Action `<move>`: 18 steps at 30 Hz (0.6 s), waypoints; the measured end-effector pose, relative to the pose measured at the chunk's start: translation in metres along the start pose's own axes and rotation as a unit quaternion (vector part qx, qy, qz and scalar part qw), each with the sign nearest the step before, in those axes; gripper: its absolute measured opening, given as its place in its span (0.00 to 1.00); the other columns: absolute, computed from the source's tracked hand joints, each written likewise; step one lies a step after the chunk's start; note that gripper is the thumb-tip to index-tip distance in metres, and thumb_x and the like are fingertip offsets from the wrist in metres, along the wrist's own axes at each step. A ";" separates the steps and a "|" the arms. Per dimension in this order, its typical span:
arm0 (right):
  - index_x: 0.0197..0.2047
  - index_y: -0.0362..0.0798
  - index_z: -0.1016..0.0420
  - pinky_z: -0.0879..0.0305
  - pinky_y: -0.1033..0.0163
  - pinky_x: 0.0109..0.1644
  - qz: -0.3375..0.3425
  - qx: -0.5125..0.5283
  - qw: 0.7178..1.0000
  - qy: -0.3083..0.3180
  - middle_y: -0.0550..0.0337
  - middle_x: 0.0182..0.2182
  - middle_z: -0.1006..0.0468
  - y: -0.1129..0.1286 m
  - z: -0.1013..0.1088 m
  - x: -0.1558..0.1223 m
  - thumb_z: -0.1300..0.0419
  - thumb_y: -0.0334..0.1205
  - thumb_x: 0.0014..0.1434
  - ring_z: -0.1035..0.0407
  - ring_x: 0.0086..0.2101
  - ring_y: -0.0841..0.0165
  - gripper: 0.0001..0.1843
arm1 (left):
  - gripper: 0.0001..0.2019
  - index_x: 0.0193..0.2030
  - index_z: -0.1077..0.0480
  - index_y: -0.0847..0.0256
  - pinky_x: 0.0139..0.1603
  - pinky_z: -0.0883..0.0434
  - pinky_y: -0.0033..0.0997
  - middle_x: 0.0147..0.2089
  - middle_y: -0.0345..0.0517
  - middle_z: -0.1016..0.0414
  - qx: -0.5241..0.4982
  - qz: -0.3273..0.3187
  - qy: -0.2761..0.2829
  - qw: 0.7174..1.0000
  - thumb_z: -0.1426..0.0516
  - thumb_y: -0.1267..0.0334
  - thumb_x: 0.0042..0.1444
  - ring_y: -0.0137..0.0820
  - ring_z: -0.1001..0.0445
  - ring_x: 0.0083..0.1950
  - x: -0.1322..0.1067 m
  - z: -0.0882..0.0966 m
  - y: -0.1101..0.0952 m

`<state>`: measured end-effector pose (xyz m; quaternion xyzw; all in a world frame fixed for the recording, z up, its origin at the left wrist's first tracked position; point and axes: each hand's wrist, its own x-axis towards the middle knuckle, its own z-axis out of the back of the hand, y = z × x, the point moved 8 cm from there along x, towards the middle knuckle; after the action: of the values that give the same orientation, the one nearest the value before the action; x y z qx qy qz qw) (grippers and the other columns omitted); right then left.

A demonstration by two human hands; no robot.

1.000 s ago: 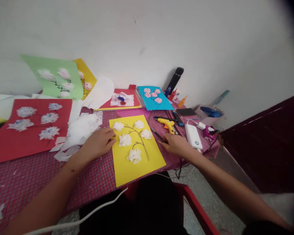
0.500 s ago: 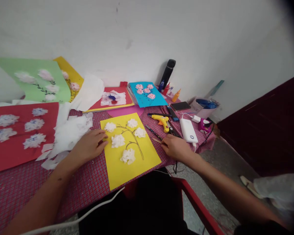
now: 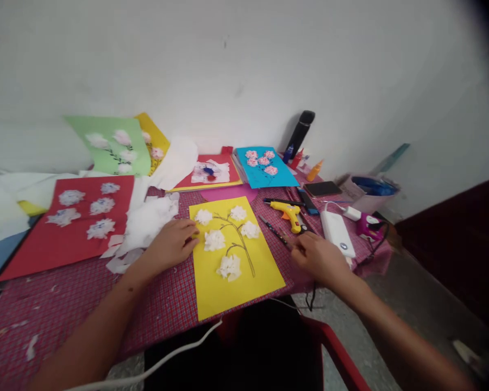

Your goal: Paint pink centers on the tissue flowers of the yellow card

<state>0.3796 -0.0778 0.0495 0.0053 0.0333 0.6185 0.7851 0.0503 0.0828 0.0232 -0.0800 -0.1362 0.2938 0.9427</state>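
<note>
A yellow paper sheet lies in front of me, with a drawn brown branch and several white tissue flowers glued on it. My left hand rests on the sheet's left edge, its fingertips close to a flower and holding nothing. To the right of the sheet, my right hand lies on the checked cloth. Its fingertips reach the lower end of a thin dark pencil, though they do not clearly grip it. A yellow-and-orange glue gun lies just beyond that hand.
A loose pile of white tissue lies left of my left hand, beside a red sheet with tissue flowers. A white power bank, phone and black bottle stand toward the back right. A wall rises behind.
The whole scene sits further right in the view than before. My left hand stays at the sheet's edge, and my right hand stays by the pencil's lower end.
</note>
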 end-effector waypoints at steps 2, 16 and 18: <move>0.36 0.51 0.25 0.36 0.60 0.37 -0.014 0.073 0.997 -0.028 0.52 0.37 0.16 -0.004 0.012 0.001 0.44 0.43 0.66 0.22 0.38 0.59 0.09 | 0.12 0.48 0.22 0.59 0.63 0.29 0.51 0.57 0.55 0.20 -0.001 0.002 0.001 1.000 0.46 0.59 0.70 0.45 0.23 0.58 0.000 0.001 -0.002; 0.36 0.47 0.20 0.31 0.64 0.32 -0.020 0.664 0.746 -0.044 0.60 0.26 0.22 0.083 0.038 0.139 0.37 0.35 0.48 0.28 0.26 0.69 0.10 | 0.12 0.46 0.22 0.58 0.62 0.30 0.50 0.54 0.53 0.21 0.001 0.005 0.009 1.000 0.47 0.59 0.71 0.42 0.23 0.55 -0.001 0.006 -0.008; 0.36 0.46 0.20 0.29 0.63 0.35 -0.020 0.689 0.724 -0.028 0.60 0.28 0.20 0.094 0.031 0.150 0.35 0.33 0.44 0.26 0.28 0.69 0.12 | 0.12 0.47 0.22 0.59 0.63 0.30 0.50 0.54 0.54 0.20 -0.001 0.013 0.019 1.000 0.46 0.60 0.71 0.43 0.23 0.56 -0.001 0.005 -0.008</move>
<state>0.3254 0.0913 0.0778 0.5615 0.4282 0.4090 0.5780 0.0519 0.0762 0.0300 -0.0879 -0.1177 0.3048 0.9410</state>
